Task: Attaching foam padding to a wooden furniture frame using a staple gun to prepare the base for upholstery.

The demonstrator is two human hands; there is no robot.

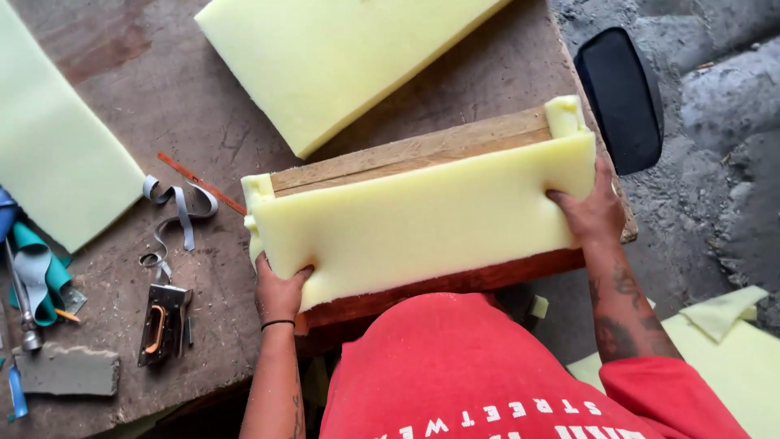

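No packages, labels, signs or screens show on the workbench or the floor beside it; the only lettering is white print on the person's red shirt (455,366).

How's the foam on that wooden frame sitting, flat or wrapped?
Wrapped: the foam sheet bends round both ends of the wooden frame, pressed on by the left hand and right hand.

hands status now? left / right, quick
Left hand: fingers closed on the foam sheet, lower left corner.
Right hand: fingers closed on the foam sheet's right edge.
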